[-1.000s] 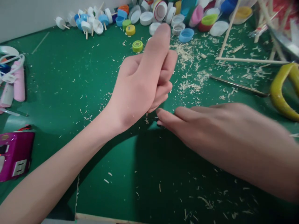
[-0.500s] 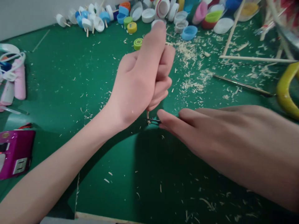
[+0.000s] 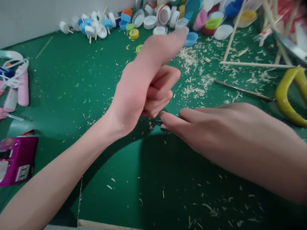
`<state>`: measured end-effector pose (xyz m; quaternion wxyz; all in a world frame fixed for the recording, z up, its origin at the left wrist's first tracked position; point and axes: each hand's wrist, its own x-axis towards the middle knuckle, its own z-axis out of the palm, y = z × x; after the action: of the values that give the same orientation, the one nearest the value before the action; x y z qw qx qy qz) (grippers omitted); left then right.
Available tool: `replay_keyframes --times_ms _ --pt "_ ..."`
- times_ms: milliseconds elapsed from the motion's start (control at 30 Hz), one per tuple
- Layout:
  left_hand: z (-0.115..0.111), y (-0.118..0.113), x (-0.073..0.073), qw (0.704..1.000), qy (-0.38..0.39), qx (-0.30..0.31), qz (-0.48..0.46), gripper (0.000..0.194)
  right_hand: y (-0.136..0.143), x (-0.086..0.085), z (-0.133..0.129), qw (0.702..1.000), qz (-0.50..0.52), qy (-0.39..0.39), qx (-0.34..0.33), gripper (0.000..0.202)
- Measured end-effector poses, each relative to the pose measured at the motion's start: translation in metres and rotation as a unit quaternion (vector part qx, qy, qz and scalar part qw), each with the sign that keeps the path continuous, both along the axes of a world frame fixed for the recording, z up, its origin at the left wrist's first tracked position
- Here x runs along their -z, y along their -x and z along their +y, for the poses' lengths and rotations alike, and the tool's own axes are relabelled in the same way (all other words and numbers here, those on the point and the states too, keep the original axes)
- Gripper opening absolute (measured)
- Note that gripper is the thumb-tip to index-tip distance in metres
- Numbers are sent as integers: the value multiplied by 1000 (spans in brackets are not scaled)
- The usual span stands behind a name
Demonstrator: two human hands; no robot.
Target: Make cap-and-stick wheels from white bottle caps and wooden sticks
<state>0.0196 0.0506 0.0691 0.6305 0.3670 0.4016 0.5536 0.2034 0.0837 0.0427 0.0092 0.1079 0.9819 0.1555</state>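
My left hand [image 3: 141, 83] is closed with the thumb stretched out across the top. Its fingers wrap around a thin wooden stick, most of which they hide; only the lower tip [image 3: 150, 121] shows under the fist. My right hand [image 3: 216, 134] comes in from the right, palm down, with thumb and forefinger pinched on a small dark blade [image 3: 155, 121]. The blade reaches left to the stick's tip, close above the green tabletop [image 3: 110, 204]. The rest of the blade is hidden inside the right hand.
Wood shavings [image 3: 194, 91] litter the tabletop. Bottle caps [image 3: 150, 22] crowd the back, several on sticks. Right lie a metal rod [image 3: 243, 90], yellow-handled scissors [image 3: 285, 95] and wooden sticks [image 3: 256, 65]. Left are a magenta box [image 3: 21, 156] and a pink glue gun [image 3: 23, 86].
My left fist has rolled, its thumb swinging to the right and its lower fingers sinking closer to the blade. Less of the stick shows below it. The view has shifted slightly.
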Motion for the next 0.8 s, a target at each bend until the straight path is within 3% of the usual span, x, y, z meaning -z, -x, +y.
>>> replay_keyframes --times_ms 133,367,800 --pt "1 -1 3 1000 -7 11 7 59 1 -2 1 999 40 -8 10 54" --pt "1 -2 7 999 -23 26 21 65 3 8 13 997 52 47 -34 32" --pt "0 -1 5 997 11 4 -77 64 6 -10 21 996 3 88 -28 39"
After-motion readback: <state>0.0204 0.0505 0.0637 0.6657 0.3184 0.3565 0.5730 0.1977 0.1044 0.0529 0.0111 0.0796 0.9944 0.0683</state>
